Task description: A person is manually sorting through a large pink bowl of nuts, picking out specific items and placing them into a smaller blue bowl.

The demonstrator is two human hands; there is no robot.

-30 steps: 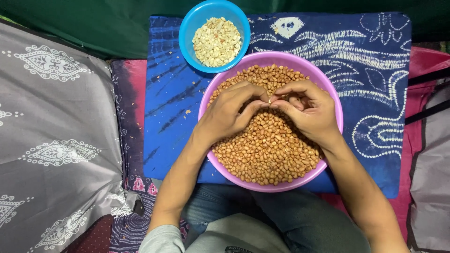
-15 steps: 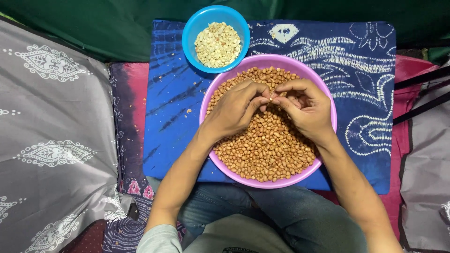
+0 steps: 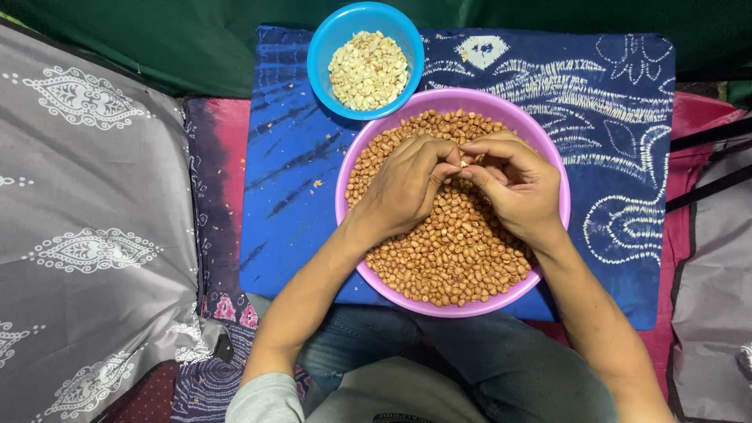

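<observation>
A large pink bowl (image 3: 548,160) full of brown-skinned peanuts (image 3: 458,262) sits on a blue patterned cloth in front of me. Over the bowl's middle, my left hand (image 3: 407,188) and my right hand (image 3: 513,184) meet fingertip to fingertip, pinching one small peanut (image 3: 464,164) between them; a pale spot shows on it. Both hands rest just above the heap. Behind the pink bowl, touching its rim, stands a smaller blue bowl (image 3: 325,47) holding pale, skinless peanuts (image 3: 368,70).
The blue tie-dye cloth (image 3: 290,188) covers a flat board over my lap, with a few skin flakes on it. A grey patterned cushion (image 3: 86,219) lies to the left, red fabric and grey cloth (image 3: 717,266) to the right, green fabric (image 3: 180,39) behind.
The hands stay joined over the bowl, fingers working slightly at the peanut. The view shifted a little; bowls and cloth have not moved.
</observation>
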